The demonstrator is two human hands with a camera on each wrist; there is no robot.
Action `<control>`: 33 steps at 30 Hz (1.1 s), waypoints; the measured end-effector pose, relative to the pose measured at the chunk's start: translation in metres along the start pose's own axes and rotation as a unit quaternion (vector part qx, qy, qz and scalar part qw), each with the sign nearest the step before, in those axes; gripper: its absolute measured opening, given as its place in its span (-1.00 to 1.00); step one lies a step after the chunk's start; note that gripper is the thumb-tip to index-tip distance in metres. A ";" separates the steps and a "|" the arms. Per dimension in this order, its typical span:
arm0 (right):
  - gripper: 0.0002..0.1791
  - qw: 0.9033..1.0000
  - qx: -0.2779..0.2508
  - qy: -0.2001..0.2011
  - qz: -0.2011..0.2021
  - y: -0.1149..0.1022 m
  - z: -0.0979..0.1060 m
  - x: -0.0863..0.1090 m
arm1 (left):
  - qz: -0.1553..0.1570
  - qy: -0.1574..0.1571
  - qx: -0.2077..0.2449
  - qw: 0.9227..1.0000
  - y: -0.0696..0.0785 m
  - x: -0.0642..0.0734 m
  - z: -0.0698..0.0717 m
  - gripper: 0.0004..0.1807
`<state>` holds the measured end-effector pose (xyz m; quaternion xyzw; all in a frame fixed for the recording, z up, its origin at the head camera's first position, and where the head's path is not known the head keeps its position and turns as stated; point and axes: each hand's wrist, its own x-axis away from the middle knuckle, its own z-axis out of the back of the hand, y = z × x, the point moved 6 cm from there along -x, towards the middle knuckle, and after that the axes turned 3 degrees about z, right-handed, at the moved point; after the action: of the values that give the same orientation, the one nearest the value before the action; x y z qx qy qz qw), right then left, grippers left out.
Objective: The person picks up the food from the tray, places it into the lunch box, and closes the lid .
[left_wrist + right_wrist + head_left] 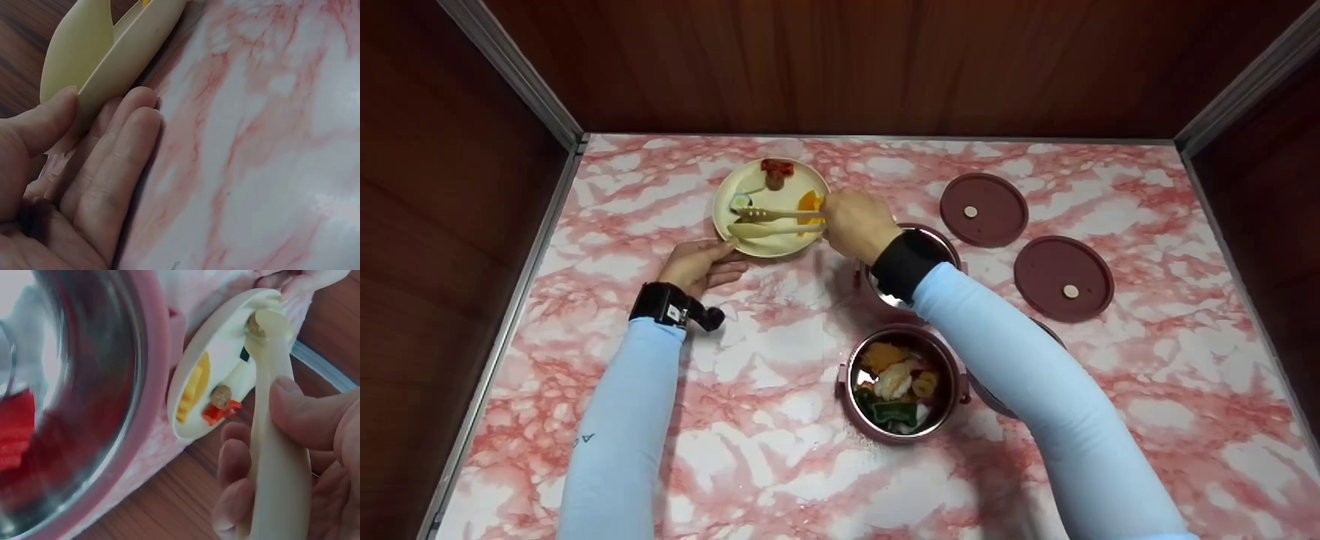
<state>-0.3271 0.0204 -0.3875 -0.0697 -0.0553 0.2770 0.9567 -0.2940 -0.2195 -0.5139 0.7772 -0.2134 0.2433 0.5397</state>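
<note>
My right hand (859, 223) grips cream tongs (776, 214), whose tips reach over a pale yellow plate (780, 251). In the right wrist view, a brown roundish piece (256, 325) sits between the tong tips. On the plate lie a yellow wavy-cut piece (808, 202), a red piece (777, 166), a brown ball (774, 181) and a white round slice with a green centre (741, 201). My left hand (696, 264) holds the plate at its near left edge, the thumb on the rim and fingers beneath and beside it.
A maroon steel-lined pot (877, 307) stands partly under my right forearm, a red piece (16, 430) inside. Nearer is a second pot (851, 409) with mixed food pieces (894, 382). Two maroon lids (984, 225) lie right; another round item (994, 401) is mostly hidden by my arm.
</note>
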 end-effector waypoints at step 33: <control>-0.76 0.981 -0.040 0.182 -0.050 0.130 0.068 0.227 | -0.001 0.071 -0.070 0.995 0.012 0.012 -0.009 -0.48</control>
<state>-0.2139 0.2582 -0.3271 -0.1546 0.1053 0.2093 0.9598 -0.2923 -0.2158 -0.4951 0.7183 -0.1907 0.2816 0.6069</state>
